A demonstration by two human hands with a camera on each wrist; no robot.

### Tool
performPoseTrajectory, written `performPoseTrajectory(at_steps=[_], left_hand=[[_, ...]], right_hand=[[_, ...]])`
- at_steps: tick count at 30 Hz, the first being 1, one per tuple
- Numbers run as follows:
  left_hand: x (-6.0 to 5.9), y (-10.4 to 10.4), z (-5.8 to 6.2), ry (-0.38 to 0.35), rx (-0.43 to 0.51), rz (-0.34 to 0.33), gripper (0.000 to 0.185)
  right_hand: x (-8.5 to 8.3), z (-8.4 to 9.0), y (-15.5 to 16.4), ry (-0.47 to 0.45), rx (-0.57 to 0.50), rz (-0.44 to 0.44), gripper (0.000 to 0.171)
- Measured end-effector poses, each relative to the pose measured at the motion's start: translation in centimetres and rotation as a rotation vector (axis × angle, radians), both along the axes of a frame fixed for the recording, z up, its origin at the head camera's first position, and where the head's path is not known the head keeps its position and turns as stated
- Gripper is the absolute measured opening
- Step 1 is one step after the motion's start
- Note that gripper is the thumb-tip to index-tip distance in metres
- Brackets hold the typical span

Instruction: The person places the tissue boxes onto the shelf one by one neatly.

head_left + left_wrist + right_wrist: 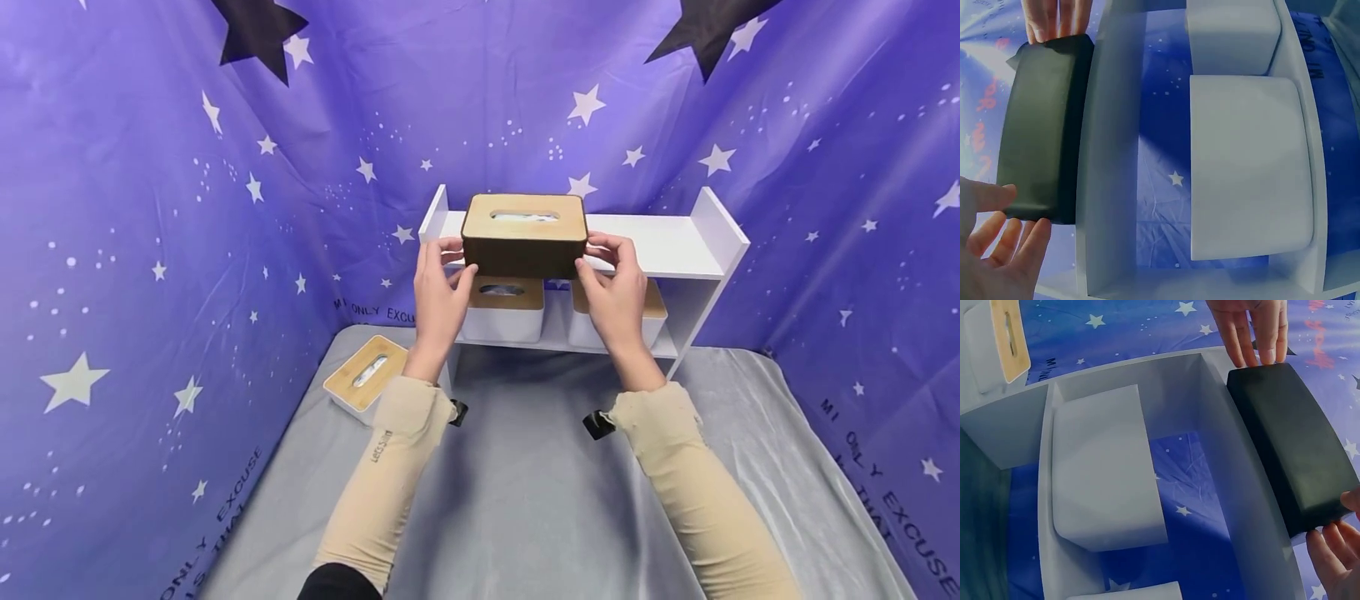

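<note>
Dark rectangular tissue box with a bamboo lid (524,236) is gripped endwise between left hand (438,293) and right hand (617,292), long axis crosswise, at the white shelf's (675,246) top front edge.

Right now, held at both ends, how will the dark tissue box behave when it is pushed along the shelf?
The dark tissue box looks rigid, so it should not sag between the left hand and right hand. Its flat base probably slides, not rolls. The smooth white shelf may feel slippery.
</note>
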State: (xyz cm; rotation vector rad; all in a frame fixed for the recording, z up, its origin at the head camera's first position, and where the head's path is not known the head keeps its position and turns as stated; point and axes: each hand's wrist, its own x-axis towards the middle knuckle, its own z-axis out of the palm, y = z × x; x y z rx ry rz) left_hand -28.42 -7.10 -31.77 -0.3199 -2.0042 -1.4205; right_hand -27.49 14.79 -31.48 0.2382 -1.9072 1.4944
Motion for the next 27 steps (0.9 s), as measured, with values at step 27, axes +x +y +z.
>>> performPoseTrajectory(at_steps=[27], left_hand=[[4.0,-11.6,-8.0,-0.224,0.141,0.083,0.039]], right_hand=[[4.2,-7.3,1.2,-0.088,0.075,0.34,0.051]])
